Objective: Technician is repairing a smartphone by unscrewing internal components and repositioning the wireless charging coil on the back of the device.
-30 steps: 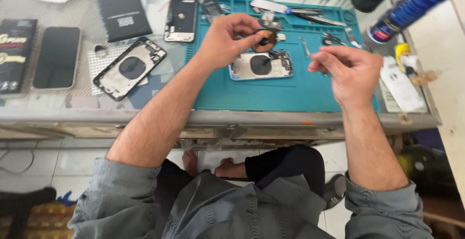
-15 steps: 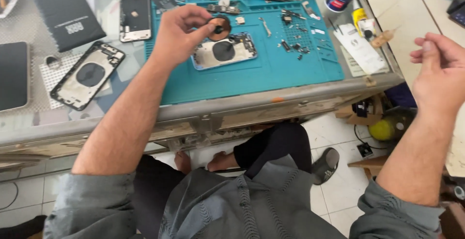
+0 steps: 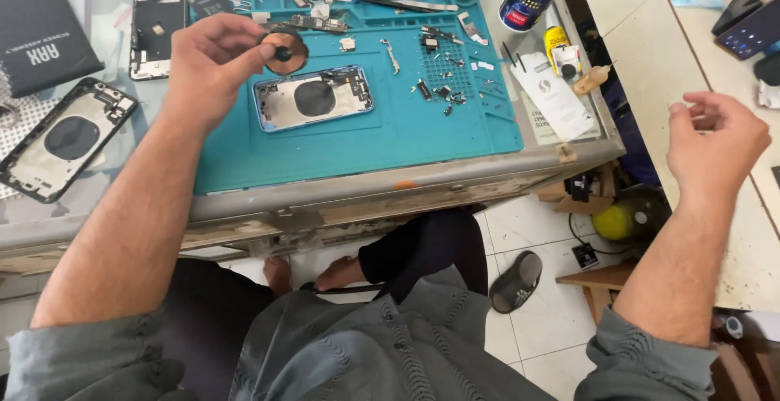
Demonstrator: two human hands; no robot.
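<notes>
L hand (image 3: 213, 64) w/ coil (image 3: 284, 48), above phone housing (image 3: 314, 97)

White tiled floor (image 3: 561, 320) beneath worn workbench (image 3: 390, 198)

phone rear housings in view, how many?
3. One on the teal mat, the housing below the left hand; one at far left; one upper left. Others may sit outside the frame.

Grey shirt, its sleeves (image 3: 89, 360) pushed up above the elbows; dark trousers (image 3: 414, 242); bare feet (image 3: 341, 273) at six o'clock below the table (image 3: 390, 194).
</notes>
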